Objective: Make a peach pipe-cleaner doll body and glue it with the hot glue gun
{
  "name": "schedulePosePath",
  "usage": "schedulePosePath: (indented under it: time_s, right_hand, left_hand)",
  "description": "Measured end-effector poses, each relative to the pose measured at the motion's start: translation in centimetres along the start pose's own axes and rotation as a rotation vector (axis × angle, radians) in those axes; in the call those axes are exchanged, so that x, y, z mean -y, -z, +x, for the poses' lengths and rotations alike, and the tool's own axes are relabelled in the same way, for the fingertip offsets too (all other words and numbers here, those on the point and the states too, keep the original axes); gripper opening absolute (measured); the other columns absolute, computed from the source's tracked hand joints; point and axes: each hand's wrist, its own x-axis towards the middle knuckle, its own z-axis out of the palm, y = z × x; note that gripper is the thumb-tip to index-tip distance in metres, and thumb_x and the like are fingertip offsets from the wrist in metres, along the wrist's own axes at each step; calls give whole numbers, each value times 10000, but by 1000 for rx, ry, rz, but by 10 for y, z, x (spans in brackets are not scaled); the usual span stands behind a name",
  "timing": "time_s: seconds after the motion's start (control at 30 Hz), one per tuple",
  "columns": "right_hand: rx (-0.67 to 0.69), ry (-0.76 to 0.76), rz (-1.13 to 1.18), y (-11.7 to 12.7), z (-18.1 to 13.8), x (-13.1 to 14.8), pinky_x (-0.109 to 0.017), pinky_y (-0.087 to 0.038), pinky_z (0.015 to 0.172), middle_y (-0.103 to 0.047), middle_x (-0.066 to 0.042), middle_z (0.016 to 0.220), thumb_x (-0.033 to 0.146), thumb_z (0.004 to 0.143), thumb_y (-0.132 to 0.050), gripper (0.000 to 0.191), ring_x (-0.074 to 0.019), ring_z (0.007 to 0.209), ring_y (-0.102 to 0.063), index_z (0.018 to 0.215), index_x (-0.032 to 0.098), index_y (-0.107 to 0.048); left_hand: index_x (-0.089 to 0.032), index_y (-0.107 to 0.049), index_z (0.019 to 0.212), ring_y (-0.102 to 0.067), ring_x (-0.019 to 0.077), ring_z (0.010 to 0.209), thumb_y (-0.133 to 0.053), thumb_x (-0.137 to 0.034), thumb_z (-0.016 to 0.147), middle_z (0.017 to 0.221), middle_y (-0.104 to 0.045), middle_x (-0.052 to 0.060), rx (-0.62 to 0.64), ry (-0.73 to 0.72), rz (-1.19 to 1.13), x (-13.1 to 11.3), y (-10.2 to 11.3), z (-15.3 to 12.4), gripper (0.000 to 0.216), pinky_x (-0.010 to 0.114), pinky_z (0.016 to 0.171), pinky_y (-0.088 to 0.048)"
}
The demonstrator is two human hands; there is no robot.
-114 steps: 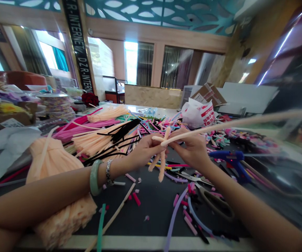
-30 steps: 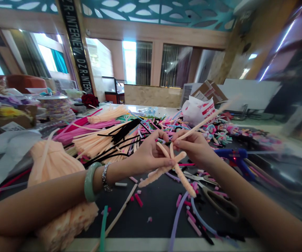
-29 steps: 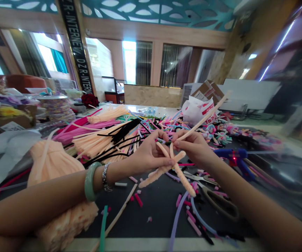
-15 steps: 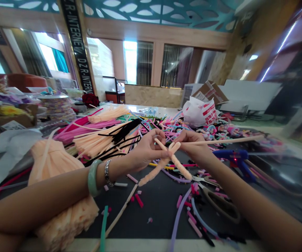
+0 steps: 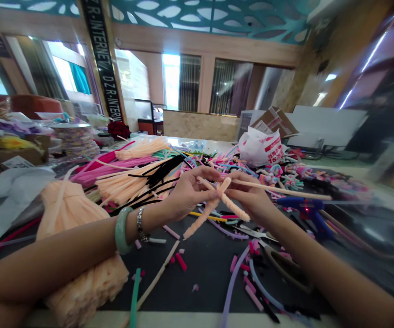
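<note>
My left hand (image 5: 186, 193) pinches a peach pipe-cleaner figure (image 5: 214, 205) made of coiled pieces crossed like an X, held a little above the dark table (image 5: 197, 269). My right hand (image 5: 251, 198) grips the same figure where the pieces cross. A long straight peach pipe cleaner (image 5: 286, 190) runs out from the crossing to the right, over the blue glue gun (image 5: 306, 209). A green bangle and a silver bracelet (image 5: 130, 228) sit on my left wrist.
Bundles of peach, pink and black pipe cleaners (image 5: 132, 177) lie at the left, with a peach stack (image 5: 77, 246) under my left forearm. Scissors (image 5: 268, 248) and several cut scraps lie beneath my right arm. A white plastic bag (image 5: 260, 146) sits farther back.
The long peach strand has swung from pointing up and right down to nearly level, then slightly downward to the right. Both hands keep hold of the figure and have turned it.
</note>
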Motion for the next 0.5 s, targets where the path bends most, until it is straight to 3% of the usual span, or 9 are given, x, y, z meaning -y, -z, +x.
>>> schedulePosePath:
  time_s: [0.17, 0.3, 0.4, 0.5]
  right_hand:
    - [-9, -93, 92, -2, 1, -6, -253, -480, 665, -658, 48, 799, 190, 673, -701, 501, -113, 690, -626, 1105, 275, -462]
    - [57, -193, 45, 2, 3, -3, -224, -459, 590, -649, 37, 750, 183, 661, -713, 494, -91, 602, -585, 1092, 222, -474]
    - [201, -303, -23, 7, 1, 5, -220, -474, 577, -667, -3, 833, 128, 611, -739, 517, -96, 632, -603, 1077, 188, -524]
    - [450, -458, -262, 16, -5, 15, -216, -484, 538, -659, -30, 957, 148, 560, -783, 729, -112, 645, -633, 1221, 220, -486]
  left_hand:
    - [-160, -606, 877, -606, 87, 703, -784, -182, 638, 807, -620, -7, -28, 19, 36, 3, 5, 3, 299, 216, 673, -520]
    - [-148, -606, 872, -617, 86, 680, -785, -198, 631, 801, -630, -6, -121, -5, 124, 3, 7, 4, 304, 214, 659, -523]
    - [-139, -612, 856, -615, 93, 715, -786, -210, 623, 799, -621, -6, -188, -65, 200, 1, 7, 6, 300, 201, 662, -518]
    - [-134, -606, 864, -615, 100, 720, -779, -225, 630, 778, -616, -4, -236, -90, 240, 0, 9, 7, 304, 204, 660, -520]
